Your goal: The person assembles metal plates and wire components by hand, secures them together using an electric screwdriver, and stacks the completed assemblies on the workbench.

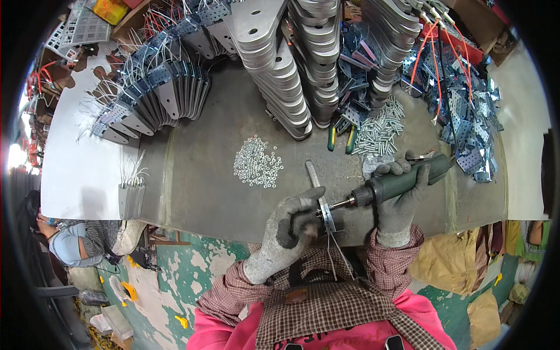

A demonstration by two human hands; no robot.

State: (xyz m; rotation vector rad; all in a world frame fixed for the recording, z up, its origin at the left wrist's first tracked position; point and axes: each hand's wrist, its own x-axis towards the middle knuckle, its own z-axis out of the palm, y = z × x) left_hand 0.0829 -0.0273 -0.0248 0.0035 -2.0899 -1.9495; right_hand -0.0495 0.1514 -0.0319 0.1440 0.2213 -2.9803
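Note:
In a grey work glove, my left hand (279,233) grips a narrow metal plate (313,175) seen edge-on, with a shiny bracket (328,217) against it and two pale wires (331,256) hanging toward my apron. My right hand (402,201), also gloved, is wrapped round a dark green electric screwdriver (396,182). Its shaft (341,203) points left, and the tip meets the bracket side of the plate. Left-hand fingertips hide part of the contact spot and are slightly blurred. A pile of small nuts (256,163) lies on the worktable (198,175) beyond my left hand.
Tall stacks of metal plates (274,70) stand at the back. Loose screws (380,131) and green-handled pliers (351,140) lie before them. Wired plates (163,96) fan out at left; brackets (466,125) heap at right. A person (73,242) sits at far left.

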